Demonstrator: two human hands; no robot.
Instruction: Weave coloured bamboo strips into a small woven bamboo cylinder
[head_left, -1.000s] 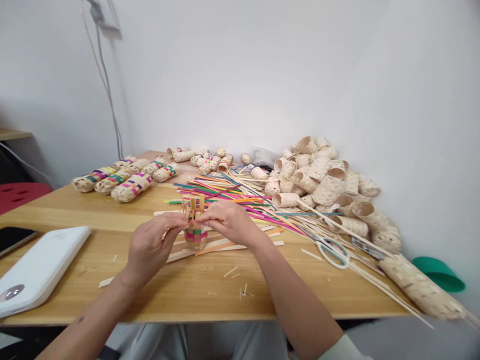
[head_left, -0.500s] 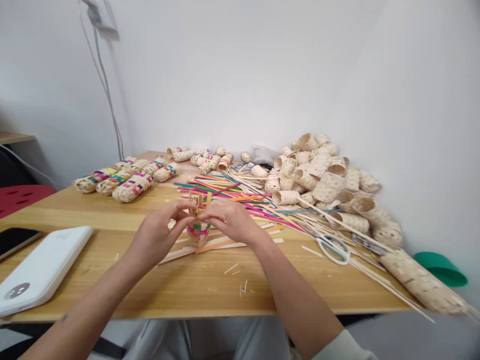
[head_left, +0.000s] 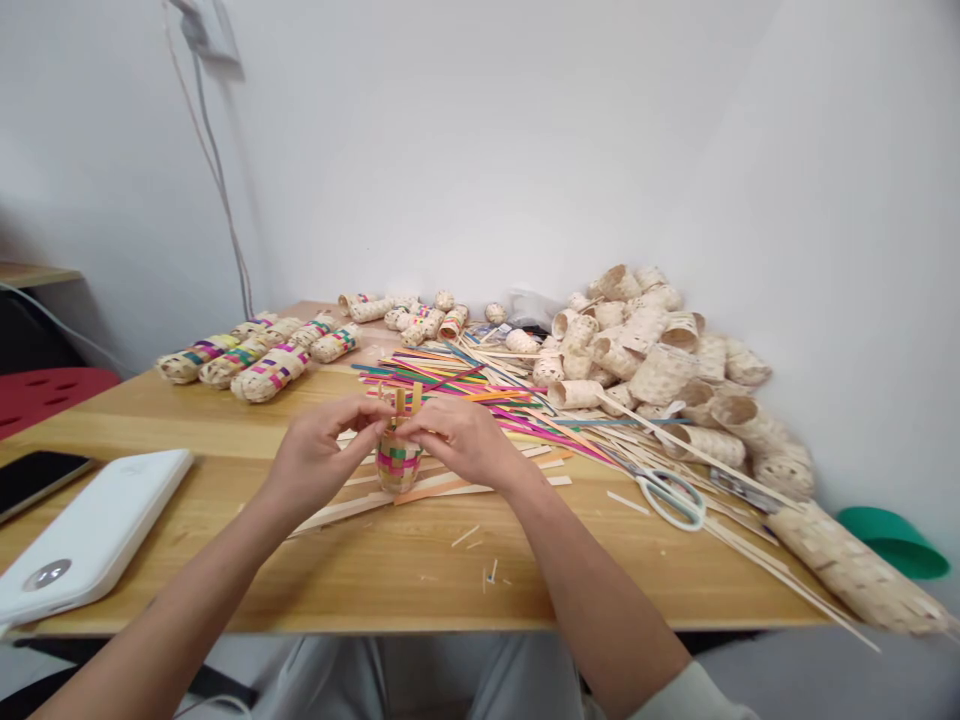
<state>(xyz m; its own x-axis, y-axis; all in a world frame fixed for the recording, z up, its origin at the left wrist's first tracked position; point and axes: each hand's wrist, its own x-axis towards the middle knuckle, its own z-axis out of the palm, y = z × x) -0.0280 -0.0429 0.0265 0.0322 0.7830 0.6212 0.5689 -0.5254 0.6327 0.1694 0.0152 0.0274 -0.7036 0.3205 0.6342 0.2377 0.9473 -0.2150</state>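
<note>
Two hands, left hand [head_left: 311, 462] and right hand [head_left: 463, 441], pinch one small woven basket [head_left: 397, 462].

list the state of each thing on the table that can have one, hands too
left hand: fingers pinched at the top of the small woven basket
right hand: fingers pinched at the same top edge
small woven basket: upright, unfinished, strip ends sticking up
scissors: lying flat, unheld, blades hidden under the strips
phone: screen dark
white device: lying flat, unheld
coloured strips: loose, spread in a fan
plain woven tubes: piled, open ends showing
</note>
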